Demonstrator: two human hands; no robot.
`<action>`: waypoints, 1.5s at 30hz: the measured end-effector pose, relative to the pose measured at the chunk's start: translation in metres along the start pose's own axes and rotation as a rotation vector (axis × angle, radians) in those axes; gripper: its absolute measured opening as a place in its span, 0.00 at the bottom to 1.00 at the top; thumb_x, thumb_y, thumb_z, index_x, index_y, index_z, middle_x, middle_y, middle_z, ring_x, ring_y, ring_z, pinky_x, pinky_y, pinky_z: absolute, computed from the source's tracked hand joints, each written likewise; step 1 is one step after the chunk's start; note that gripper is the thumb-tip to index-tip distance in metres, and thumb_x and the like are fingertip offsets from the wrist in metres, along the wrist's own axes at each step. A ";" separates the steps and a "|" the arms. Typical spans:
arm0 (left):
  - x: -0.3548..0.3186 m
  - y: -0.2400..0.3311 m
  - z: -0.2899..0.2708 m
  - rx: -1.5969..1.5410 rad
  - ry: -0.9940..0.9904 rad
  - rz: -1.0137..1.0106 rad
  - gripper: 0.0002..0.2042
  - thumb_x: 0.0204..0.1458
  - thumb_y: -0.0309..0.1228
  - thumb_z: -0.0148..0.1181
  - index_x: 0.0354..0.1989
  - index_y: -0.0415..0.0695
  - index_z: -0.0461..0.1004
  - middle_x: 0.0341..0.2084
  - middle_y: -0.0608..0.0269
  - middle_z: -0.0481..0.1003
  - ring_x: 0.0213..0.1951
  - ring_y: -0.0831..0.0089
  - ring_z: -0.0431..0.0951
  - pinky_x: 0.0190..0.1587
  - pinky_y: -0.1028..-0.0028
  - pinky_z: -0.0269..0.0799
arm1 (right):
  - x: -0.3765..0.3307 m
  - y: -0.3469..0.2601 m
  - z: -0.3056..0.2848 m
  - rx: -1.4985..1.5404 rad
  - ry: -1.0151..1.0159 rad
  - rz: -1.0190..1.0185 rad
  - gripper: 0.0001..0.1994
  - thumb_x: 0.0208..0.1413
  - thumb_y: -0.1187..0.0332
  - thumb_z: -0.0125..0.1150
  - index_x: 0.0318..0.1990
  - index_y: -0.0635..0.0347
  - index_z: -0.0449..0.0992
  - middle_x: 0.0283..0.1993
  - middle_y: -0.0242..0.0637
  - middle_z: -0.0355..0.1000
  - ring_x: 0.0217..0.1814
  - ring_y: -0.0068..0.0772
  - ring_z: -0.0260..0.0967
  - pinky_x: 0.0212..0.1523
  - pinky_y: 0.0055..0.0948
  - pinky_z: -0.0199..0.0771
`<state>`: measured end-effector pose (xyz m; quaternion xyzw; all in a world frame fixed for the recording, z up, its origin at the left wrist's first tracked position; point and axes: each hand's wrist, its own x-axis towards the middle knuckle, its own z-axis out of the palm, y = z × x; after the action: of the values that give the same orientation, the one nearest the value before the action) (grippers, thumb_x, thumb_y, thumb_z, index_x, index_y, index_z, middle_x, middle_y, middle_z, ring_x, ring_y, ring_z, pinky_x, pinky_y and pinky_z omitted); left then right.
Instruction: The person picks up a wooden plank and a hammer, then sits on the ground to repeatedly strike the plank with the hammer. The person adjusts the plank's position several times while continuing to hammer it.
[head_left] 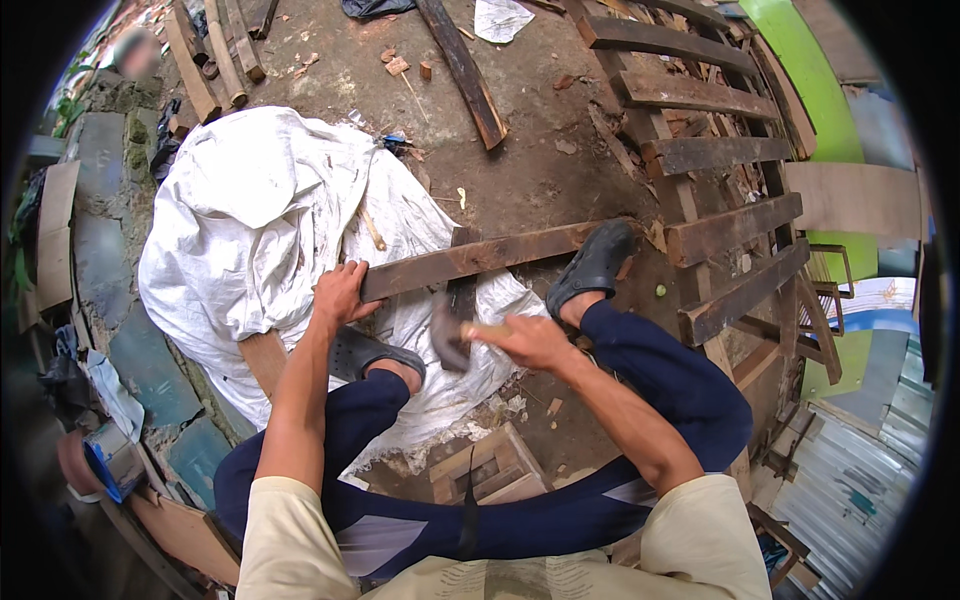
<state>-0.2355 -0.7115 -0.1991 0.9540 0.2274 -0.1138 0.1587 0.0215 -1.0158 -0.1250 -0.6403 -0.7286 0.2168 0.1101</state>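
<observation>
Down on the dirt ground, the person crouches over a long dark wooden plank [480,258] that lies slantwise, its left end resting on a crumpled white tarp [250,220] and its right end reaching the wooden pallet [720,160]. Left hand [342,293] is closed over the plank's left end, fingers curled on its top edge and thumb at the near side, pressing it down. Right hand [525,340] is wrapped around the wooden handle of a hammer [450,335], whose dark metal head is blurred and sits just below the plank, near a short dark block under the plank's middle. A dark clog [592,268] on the right foot is planted against the plank's right part, touching its near edge; the other clog [365,352] rests on the tarp just below the left hand. Both legs are in dark blue trousers. A small wooden crate frame [485,470] lies on the ground between the knees. Farther off, a loose dark board [462,70] lies on the dirt, and a bundle of light timber offcuts [215,50] sits at the upper left. Bright green panels [810,90] stand behind the pallet, and corrugated metal sheets [860,480] lie at the lower right
</observation>
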 end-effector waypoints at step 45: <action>0.004 -0.002 0.002 0.030 0.026 0.008 0.35 0.40 0.54 0.73 0.52 0.44 0.69 0.40 0.57 0.74 0.44 0.58 0.78 0.43 0.60 0.76 | 0.046 -0.024 0.060 1.965 1.311 1.521 0.16 0.74 0.53 0.33 0.61 0.44 0.59 0.29 0.35 0.64 0.21 0.28 0.61 0.19 0.32 0.67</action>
<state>-0.2331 -0.7085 -0.2028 0.9586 0.2238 -0.1040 0.1417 -0.0332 -0.9836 -0.1728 -0.5187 0.4215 0.3027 0.6795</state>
